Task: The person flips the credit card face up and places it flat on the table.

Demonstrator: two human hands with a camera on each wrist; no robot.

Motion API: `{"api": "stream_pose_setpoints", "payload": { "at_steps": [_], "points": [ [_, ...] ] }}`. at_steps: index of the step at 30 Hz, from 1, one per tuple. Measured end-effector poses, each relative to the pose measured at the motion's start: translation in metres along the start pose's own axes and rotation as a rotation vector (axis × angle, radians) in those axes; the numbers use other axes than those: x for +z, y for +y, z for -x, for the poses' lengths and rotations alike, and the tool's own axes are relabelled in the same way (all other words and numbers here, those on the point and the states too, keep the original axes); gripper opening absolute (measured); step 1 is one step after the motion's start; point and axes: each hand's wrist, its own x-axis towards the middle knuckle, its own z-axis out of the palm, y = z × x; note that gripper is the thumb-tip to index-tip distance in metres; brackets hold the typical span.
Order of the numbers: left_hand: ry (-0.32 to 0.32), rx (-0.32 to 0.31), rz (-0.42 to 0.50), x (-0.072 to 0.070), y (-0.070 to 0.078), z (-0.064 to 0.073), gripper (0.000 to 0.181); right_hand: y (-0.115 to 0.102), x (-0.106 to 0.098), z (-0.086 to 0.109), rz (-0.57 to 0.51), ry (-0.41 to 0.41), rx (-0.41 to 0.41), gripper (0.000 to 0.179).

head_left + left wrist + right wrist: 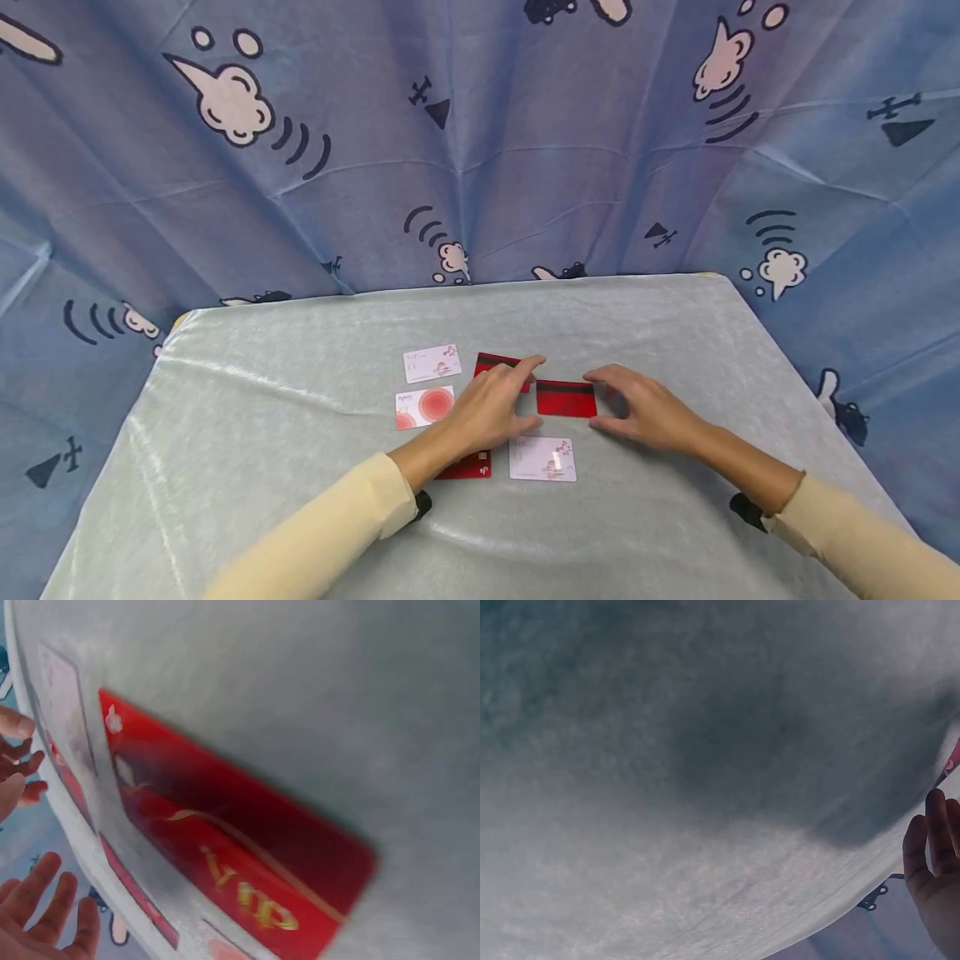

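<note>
A red card with a black stripe (566, 402) lies flat between the two hands. My right hand (648, 410) is at its right end, fingertips by the upper corner and thumb by the lower one. Fingers and thumb of my left hand (491, 406) are spread apart near its left end, and that hand partly covers a second striped red card (487, 362). Beneath the left wrist lies a red card with gold VIP lettering (240, 847), partly hidden in the head view. A white card with a floral print (542, 459) sits just nearer than the middle red card.
Left of the hands lie a white VIP card (432, 363) and a white card with pink circles (435, 404). A pale, shiny cloth covers the table (262, 433). Behind it hangs a blue patterned curtain (525, 208).
</note>
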Motion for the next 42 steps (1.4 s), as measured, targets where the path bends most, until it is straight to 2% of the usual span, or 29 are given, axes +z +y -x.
{"api": "stream_pose_setpoints", "payload": {
  "at_steps": [9, 16, 23, 33, 42],
  "points": [
    [-0.066, -0.032, -0.036, 0.002, -0.001, -0.014, 0.081, 0.005, 0.003, -0.002, 0.015, -0.008, -0.029, 0.062],
    [-0.094, -0.039, -0.081, 0.009, -0.007, -0.02, 0.083, 0.005, 0.002, -0.004, -0.004, -0.035, -0.012, 0.062],
    [-0.145, -0.047, -0.14, 0.016, -0.005, -0.026, 0.084, 0.007, 0.002, -0.009, -0.017, -0.054, -0.007, 0.061],
    [-0.172, -0.075, -0.146, 0.018, -0.001, -0.031, 0.084, 0.006, -0.001, -0.014, -0.013, -0.104, 0.027, 0.059],
    [-0.171, -0.08, -0.134, 0.018, 0.0, -0.031, 0.083, 0.006, -0.001, -0.015, -0.035, -0.106, 0.02, 0.059]
  ]
}}
